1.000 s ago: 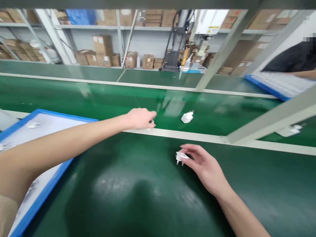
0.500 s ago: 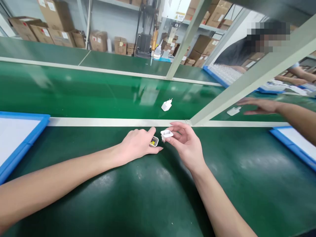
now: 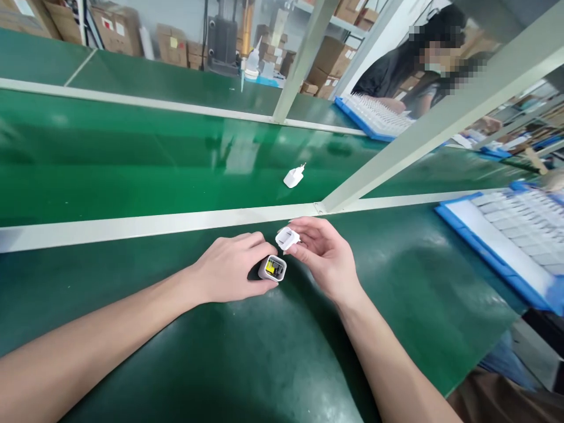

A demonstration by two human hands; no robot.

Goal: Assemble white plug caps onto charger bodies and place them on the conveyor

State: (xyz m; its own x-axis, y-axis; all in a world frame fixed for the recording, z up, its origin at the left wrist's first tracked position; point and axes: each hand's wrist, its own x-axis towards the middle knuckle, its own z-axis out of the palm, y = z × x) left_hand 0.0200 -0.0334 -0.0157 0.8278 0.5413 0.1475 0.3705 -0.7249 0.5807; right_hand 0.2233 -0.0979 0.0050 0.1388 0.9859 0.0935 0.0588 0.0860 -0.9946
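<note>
My left hand (image 3: 235,267) is closed around a white charger housing (image 3: 263,271), held on the green tabletop between thumb and fingers. The housing's open end faces right and toward me, showing yellow and dark parts inside. Just above and right of it, my right hand (image 3: 328,255) pinches a white plug cover (image 3: 287,238). The cover's hollow side is turned toward me, and its pins point right toward my palm. Housing and cover are close together but apart. Beyond both hands, a white plug charger (image 3: 294,175) lies on the green surface past the pale rail.
A pale rail (image 3: 176,224) crosses behind my hands, with a slanted post (image 3: 374,158) rising right. On the right stands a blue-edged tray (image 3: 480,252) with rows of white plug parts. Another such tray (image 3: 368,126) lies in front of a person (image 3: 388,73) across the bench.
The view has swung to the right, bringing the right tray of plug parts further in. The housing's open end has turned more toward me, and the cover has tilted so its pins point right.
</note>
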